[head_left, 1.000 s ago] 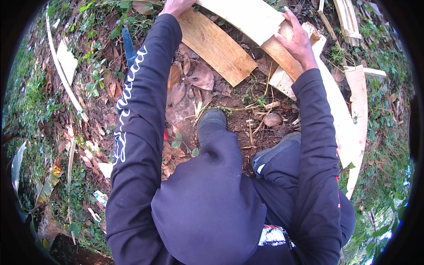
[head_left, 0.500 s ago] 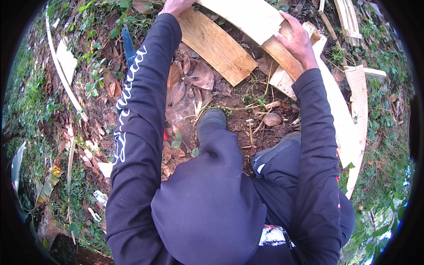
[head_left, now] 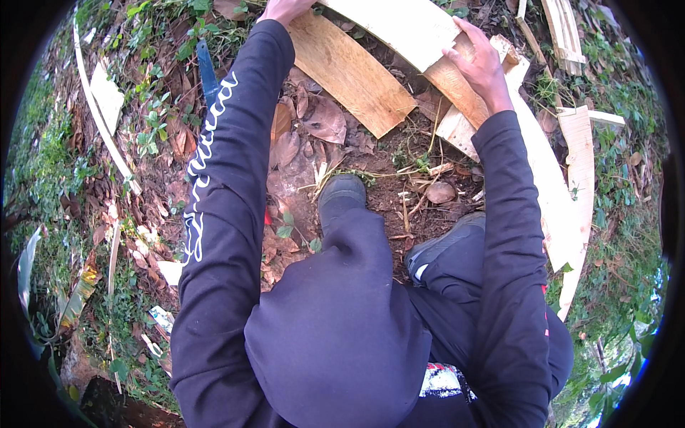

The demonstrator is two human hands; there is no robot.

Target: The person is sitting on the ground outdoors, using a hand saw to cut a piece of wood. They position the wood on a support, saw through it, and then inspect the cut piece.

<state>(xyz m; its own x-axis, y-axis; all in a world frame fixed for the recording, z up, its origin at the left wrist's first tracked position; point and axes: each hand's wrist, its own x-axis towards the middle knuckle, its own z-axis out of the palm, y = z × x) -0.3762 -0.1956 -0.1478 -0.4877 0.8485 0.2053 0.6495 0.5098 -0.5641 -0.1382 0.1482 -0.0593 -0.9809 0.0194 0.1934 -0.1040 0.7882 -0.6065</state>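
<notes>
Nearest, below the pale board [head_left: 396, 25], two shoes [head_left: 342, 196] stand apart on soil [head_left: 385, 158] strewn with dry leaves and chips, probably for balance. The pale board partly covers a brown board [head_left: 353, 78] below it and another plank [head_left: 457, 89] at its right end, which may prop it off the dirt. There the right hand [head_left: 481, 68] appears to pinch the corner between thumb and forefinger, likely steadying it. The left hand [head_left: 287, 10] is by its left end; its grip is cropped, so I cannot tell. Left of the pale board is a blue blade [head_left: 207, 75]; farther right, slats [head_left: 562, 36] and greenery [head_left: 621, 178].
</notes>
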